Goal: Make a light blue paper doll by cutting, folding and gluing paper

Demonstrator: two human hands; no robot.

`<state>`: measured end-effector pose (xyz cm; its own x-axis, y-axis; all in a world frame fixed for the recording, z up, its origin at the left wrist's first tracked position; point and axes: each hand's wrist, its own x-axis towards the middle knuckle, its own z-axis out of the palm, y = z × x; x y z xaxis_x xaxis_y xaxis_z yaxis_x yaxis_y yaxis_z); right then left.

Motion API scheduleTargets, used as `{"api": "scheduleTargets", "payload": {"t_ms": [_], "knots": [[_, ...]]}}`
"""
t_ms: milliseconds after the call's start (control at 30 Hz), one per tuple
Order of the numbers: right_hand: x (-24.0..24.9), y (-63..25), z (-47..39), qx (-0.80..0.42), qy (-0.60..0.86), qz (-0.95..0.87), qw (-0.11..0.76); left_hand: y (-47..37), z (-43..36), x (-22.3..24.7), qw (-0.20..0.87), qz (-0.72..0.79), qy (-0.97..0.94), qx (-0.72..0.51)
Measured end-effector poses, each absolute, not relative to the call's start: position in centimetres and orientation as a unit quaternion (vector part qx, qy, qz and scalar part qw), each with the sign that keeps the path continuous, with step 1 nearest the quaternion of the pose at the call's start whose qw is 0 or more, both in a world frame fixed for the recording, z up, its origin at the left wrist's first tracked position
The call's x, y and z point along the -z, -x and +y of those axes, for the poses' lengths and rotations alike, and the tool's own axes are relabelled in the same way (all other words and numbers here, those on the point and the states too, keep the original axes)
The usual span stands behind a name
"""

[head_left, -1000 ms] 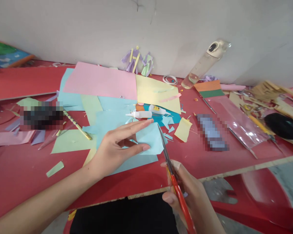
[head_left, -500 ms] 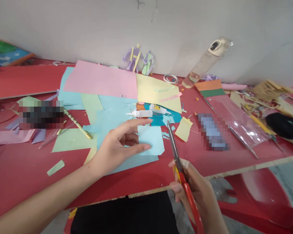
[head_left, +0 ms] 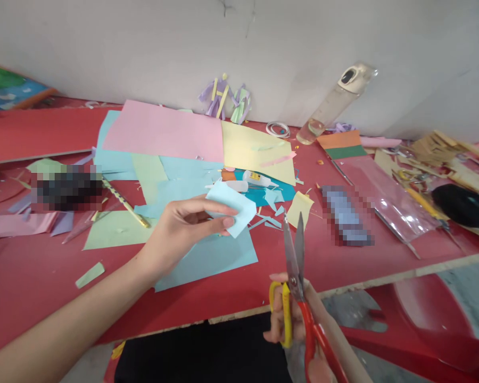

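Note:
A small light-blue piece of paper is pinched between the thumb and fingers of my left hand, raised above a larger light-blue sheet. Its right-hand corner is cut at a slant. My right hand is closed round the scissors, which have red handles and a yellow loop. The blades point away from me and stand apart, with nothing between them. Thin blue offcuts lie on the table beyond the blades. White glue bottles lie just behind the held paper, one of them partly hidden.
Pink and yellow sheets lie at the back of the red table. Paper figures lean on the wall. A clear bottle stands back right. A pencil lies left, a pink plastic pouch right.
My left hand has lifted and turned the small blue paper, bringing it slightly left. The scissors have gone from closed to spread blades, and my right hand has turned so the yellow loop shows.

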<state>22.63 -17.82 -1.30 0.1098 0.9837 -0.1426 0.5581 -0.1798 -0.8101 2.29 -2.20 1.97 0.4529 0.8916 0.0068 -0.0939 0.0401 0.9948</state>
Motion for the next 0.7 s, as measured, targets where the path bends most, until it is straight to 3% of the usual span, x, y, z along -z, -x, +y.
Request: {"api": "scheduleTargets", "payload": {"t_ms": [433,700], "knots": [[-0.9,-19.4,-21.3,-0.451,0.696,-0.514,0.220,-2.7,-3.4,-2.3,0.626,0.347,-0.569,-0.405],[-0.1,-19.8,-20.6,-0.458,0.682,-0.511,0.253,-3.0,-4.2,-2.3,0.673,0.279,-0.575,-0.371]]}}
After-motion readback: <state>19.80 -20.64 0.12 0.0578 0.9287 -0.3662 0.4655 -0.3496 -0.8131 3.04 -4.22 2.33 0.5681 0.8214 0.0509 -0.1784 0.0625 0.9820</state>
